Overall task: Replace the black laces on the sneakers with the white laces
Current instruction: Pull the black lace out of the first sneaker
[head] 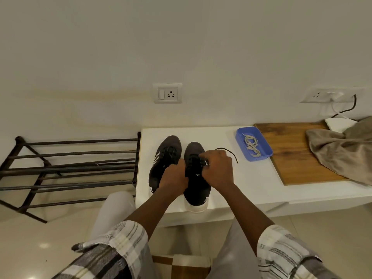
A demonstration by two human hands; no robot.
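Note:
Two black sneakers stand side by side on a low white table [251,184], toes toward the wall. My left hand [174,177] grips the inner side of the right sneaker [196,190] near its tongue, partly covering the left sneaker [164,156]. My right hand [218,169] pinches the black lace [229,152] at the right sneaker's eyelets; a loose end of that lace trails out to the right on the table. White laces [252,144] lie coiled in a blue tray [265,151] at the table's back right.
A wooden board [291,158] lies right of the tray with a brown cloth [342,150] draped over it. A black metal shoe rack [70,168] stands to the left of the table. Wall sockets [168,95] are behind; my knees are under the table's front edge.

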